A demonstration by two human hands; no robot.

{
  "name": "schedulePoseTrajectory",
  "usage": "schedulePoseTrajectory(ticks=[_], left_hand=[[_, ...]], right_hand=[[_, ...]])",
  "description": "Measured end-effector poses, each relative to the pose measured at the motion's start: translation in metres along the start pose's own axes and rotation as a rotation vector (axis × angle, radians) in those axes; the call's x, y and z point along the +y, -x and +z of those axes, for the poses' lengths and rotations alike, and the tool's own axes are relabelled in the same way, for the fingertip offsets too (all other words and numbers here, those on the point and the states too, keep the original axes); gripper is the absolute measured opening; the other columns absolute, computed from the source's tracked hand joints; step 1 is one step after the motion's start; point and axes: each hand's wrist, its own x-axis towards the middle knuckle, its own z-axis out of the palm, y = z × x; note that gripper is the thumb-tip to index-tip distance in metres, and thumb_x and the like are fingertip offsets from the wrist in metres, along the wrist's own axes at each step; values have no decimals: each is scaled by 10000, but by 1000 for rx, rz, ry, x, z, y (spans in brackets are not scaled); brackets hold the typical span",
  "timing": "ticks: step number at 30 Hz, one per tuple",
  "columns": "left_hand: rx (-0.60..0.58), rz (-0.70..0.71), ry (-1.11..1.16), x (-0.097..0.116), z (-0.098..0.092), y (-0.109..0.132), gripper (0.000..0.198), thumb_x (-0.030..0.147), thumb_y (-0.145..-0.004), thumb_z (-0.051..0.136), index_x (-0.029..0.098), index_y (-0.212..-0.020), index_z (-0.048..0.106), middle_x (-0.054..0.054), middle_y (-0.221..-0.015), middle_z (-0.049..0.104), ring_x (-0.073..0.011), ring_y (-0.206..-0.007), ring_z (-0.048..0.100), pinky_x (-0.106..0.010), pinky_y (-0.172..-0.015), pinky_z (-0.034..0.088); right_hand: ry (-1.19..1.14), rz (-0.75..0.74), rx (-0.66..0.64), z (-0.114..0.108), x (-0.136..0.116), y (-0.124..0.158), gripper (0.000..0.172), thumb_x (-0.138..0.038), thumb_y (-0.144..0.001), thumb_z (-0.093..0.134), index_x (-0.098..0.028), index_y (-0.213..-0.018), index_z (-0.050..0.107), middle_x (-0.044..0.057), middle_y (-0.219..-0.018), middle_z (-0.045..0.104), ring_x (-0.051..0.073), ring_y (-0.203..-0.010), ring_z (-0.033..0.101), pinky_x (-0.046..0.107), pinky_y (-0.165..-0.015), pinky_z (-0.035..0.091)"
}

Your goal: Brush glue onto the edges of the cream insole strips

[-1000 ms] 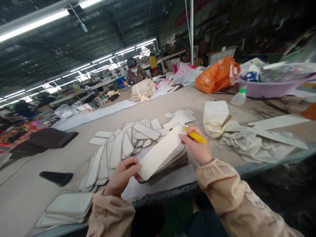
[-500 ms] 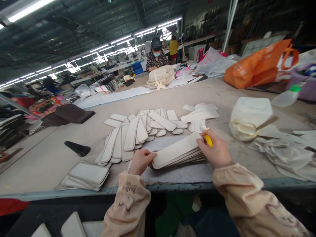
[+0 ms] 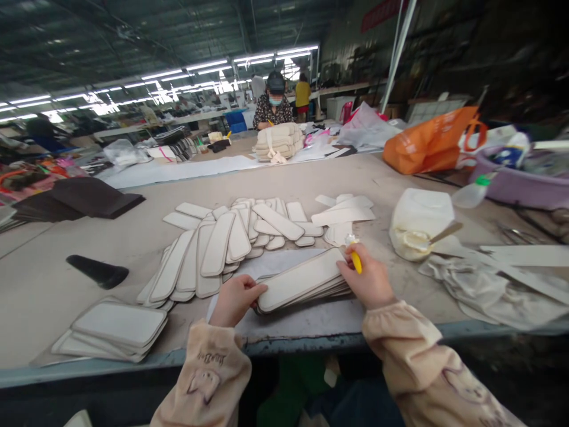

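Observation:
A stack of long cream panels (image 3: pixel 302 280) with rounded corners and dark edges lies slanted on a pale sheet (image 3: pixel 306 320) in front of me. My left hand (image 3: pixel 237 296) pinches the near left end of the top panel between thumb and fingers. At the other end, my right hand (image 3: pixel 367 276) has its fingertips on the panel's corner. That same hand grips a yellow-handled tool (image 3: pixel 357 261); its whitish tip points up and away, too small to identify. Beyond the stack is a loose heap of similar panels (image 3: pixel 217 243).
A cut-open white jug (image 3: pixel 422 216) with a stick (image 3: pixel 447 232) stands right, near crumpled pale cloth (image 3: pixel 471 284). Shorter panels (image 3: pixel 120 320) are piled front left, by a black tapered object (image 3: pixel 98 271). An orange bag (image 3: pixel 429 142) sits farther back. Across the table, a person (image 3: pixel 274 107) sits behind bundled pieces (image 3: pixel 279 141).
My view has turned slightly to the right and levelled, so things appear farther left. Both hands keep to the ends of the top panel, which looks lined up more evenly over the stack.

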Motion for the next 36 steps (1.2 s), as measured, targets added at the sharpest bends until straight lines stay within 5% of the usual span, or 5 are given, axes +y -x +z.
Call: schedulePoseTrajectory(ticks=[16,21,26,32,36], left_hand=[[-15,-12,-164,1,1,-5,341,536,-744,581,210,-644,588,6,-476,611,-185,-524,600,-267,-544,371],[11,25,-182,0,0,-5,429,538,-732,593,181,-964,641,17,-540,634,-208,-594,633,-280,-590,381],[-3,57,-260,-1,-1,-5,449,570,-767,532,208,-973,699,-8,-608,661,-228,-700,643,-294,-640,378],[-21,52,-331,0,-3,-5,458,564,-799,500,216,-1020,699,-28,-804,721,-223,-794,644,-288,-685,392],[-18,57,-358,4,-2,-3,441,535,-819,487,211,-1029,699,-34,-857,726,-221,-815,641,-286,-706,398]], right_hand=[[29,32,-4,4,1,-2,198,-272,-763,572,-270,-951,510,-33,-719,659,209,-649,645,339,-664,457],[110,21,-6,0,-3,0,226,-256,-782,573,-253,-996,500,-4,-768,663,219,-683,645,341,-664,468],[188,-278,71,-6,-19,10,179,-216,-849,530,-211,-1029,522,101,-1004,660,263,-991,612,380,-850,480],[-24,-709,-301,26,-49,40,129,-307,-895,554,-222,-989,529,73,-1085,667,217,-1158,569,382,-1042,404],[-3,-673,-393,33,-44,44,236,-439,-886,584,-234,-985,523,63,-1112,673,212,-1225,539,419,-1090,357]])
